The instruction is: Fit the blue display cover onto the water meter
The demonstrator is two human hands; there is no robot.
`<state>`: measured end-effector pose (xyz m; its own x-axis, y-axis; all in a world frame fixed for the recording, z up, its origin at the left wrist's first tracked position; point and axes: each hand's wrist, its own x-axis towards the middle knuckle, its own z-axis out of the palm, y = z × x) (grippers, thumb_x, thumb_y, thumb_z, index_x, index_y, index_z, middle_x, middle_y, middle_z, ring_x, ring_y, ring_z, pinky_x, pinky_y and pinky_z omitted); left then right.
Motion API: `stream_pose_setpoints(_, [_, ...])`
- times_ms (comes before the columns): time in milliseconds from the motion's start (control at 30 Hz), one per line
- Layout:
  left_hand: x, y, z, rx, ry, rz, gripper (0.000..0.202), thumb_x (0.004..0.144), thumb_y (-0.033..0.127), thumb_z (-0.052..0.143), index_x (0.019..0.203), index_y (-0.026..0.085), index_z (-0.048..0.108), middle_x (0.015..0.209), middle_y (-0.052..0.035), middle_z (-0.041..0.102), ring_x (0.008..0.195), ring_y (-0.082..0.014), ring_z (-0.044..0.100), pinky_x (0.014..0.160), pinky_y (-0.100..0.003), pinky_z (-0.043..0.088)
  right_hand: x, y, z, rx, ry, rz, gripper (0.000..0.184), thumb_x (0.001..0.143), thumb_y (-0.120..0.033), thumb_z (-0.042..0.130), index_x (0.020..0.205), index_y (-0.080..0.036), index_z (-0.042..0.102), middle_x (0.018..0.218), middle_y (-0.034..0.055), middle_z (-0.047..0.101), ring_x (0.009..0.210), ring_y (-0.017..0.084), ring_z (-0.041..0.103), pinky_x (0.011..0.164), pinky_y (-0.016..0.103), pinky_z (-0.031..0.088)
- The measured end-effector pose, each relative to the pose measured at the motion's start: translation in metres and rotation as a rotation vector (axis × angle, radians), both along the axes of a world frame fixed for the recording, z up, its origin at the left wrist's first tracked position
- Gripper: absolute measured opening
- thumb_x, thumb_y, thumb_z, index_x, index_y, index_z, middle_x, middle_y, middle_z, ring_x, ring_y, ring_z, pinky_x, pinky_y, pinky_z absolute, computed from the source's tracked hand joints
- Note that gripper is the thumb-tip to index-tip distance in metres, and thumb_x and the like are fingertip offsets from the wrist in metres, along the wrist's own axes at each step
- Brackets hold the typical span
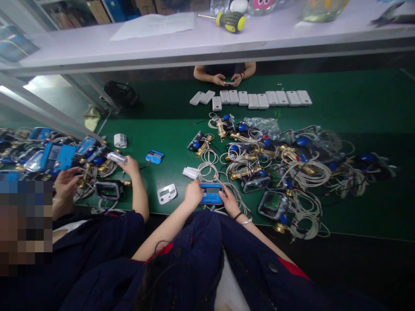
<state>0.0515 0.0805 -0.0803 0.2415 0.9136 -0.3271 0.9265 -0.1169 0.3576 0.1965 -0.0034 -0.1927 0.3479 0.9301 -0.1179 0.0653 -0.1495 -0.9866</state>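
Note:
A blue-faced meter with a grey display window (211, 195) lies at the table's front edge, close to my body. My left hand (193, 194) is closed at its left side, the fingers bunched against the edge. On the opposite side my right hand (229, 201) grips the rim, thumb near the face. A white faceplate with cut-outs (167, 194) lies left of my left hand. Just beyond that hand are small white pieces (191, 172) and a coil of grey cable (208, 166).
Brass-fitted meters with coiled cables (259, 155) crowd the right. At left, a co-worker's hand (131, 166) holds a clear-wrapped cylinder (116, 157) near more meters (58, 156). White boxes (262, 100) line the far side, before another person's hands (238, 78). A shelf (155, 45) overhead bears a screwdriver (231, 21).

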Motion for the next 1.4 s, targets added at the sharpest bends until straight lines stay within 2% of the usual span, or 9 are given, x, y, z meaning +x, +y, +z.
stream_pose_setpoints(300, [0.000,0.000,0.001,0.081,0.024,-0.042,0.011,0.081,0.018,0.054,0.083,0.012,0.063,0.092,-0.0119,0.063,0.094,-0.0228,0.057,0.081,-0.031,0.042,-0.001,-0.001,0.000,0.004,-0.031,-0.015,0.063,0.075,-0.059,0.050,0.124,-0.020,0.055,0.129,0.0093,0.055,0.122,0.027,0.046,0.107,0.045,0.030])
stream_pose_setpoints(500, [0.006,-0.008,0.004,0.115,0.078,-0.096,0.018,0.087,0.013,0.043,0.091,0.009,0.060,0.098,-0.0149,0.061,0.100,-0.0242,0.053,0.087,-0.034,0.040,-0.001,0.001,0.000,0.002,-0.059,-0.005,0.062,0.077,-0.059,0.047,0.124,-0.020,0.054,0.129,0.0100,0.055,0.121,0.027,0.047,0.105,0.044,0.032])
stream_pose_setpoints(633, [0.006,-0.008,0.004,0.097,0.106,-0.103,0.018,0.088,0.015,0.044,0.099,0.007,0.057,0.098,-0.0166,0.061,0.098,-0.0248,0.055,0.086,-0.035,0.040,-0.002,0.001,0.002,-0.008,-0.093,0.003,0.063,0.078,-0.057,0.045,0.126,-0.017,0.052,0.130,0.0126,0.053,0.120,0.027,0.047,0.104,0.045,0.033])
stream_pose_setpoints(733, [0.001,-0.007,0.003,0.076,0.098,-0.113,0.018,0.088,0.017,0.045,0.097,0.007,0.058,0.098,-0.0167,0.061,0.097,-0.0250,0.056,0.085,-0.034,0.041,-0.003,0.000,0.005,-0.016,-0.132,0.013,0.063,0.077,-0.054,0.048,0.127,-0.015,0.051,0.128,0.0145,0.053,0.119,0.028,0.048,0.103,0.045,0.034])
stream_pose_setpoints(967, [-0.006,-0.017,0.006,-0.014,0.016,-0.170,0.018,0.086,0.014,0.044,0.088,0.009,0.061,0.092,-0.0156,0.063,0.090,-0.0236,0.059,0.081,-0.033,0.043,-0.005,0.005,0.011,-0.057,-0.240,-0.003,0.048,0.078,-0.045,0.050,0.118,-0.019,0.057,0.113,0.0120,0.061,0.106,0.028,0.055,0.094,0.046,0.040])
stream_pose_setpoints(1133, [-0.003,-0.011,0.017,-0.099,-0.118,-0.234,0.008,0.079,0.017,0.054,0.079,0.015,0.062,0.082,-0.0071,0.065,0.082,-0.0190,0.060,0.076,-0.028,0.044,-0.005,0.010,0.015,-0.072,-0.296,0.009,0.045,0.082,-0.043,0.045,0.118,-0.019,0.057,0.097,0.0091,0.065,0.091,0.024,0.059,0.085,0.041,0.045])
stream_pose_setpoints(1233, [-0.008,0.005,0.019,-0.098,-0.175,-0.223,0.009,0.078,0.015,0.052,0.076,0.014,0.061,0.084,-0.0072,0.065,0.086,-0.0192,0.058,0.080,-0.030,0.043,-0.002,0.007,0.024,-0.056,-0.332,0.013,0.049,0.080,-0.042,0.050,0.122,-0.017,0.053,0.105,0.0113,0.062,0.098,0.026,0.056,0.089,0.042,0.044])
stream_pose_setpoints(1333, [-0.014,0.010,0.018,-0.124,-0.252,-0.257,0.008,0.076,0.015,0.053,0.073,0.015,0.061,0.082,-0.0050,0.065,0.084,-0.0182,0.058,0.080,-0.029,0.043,0.002,0.004,0.036,0.017,-0.441,-0.002,0.056,0.073,-0.037,0.061,0.126,-0.020,0.051,0.119,0.0128,0.055,0.112,0.029,0.048,0.097,0.046,0.037])
stream_pose_setpoints(1400, [-0.017,0.009,0.016,-0.161,-0.314,-0.297,0.007,0.074,0.016,0.056,0.071,0.016,0.062,0.078,-0.0029,0.065,0.079,-0.0171,0.059,0.077,-0.028,0.045,0.005,0.004,0.043,0.107,-0.537,0.011,0.041,0.071,-0.030,0.065,0.111,-0.022,0.062,0.119,0.0109,0.055,0.111,0.029,0.048,0.097,0.047,0.036])
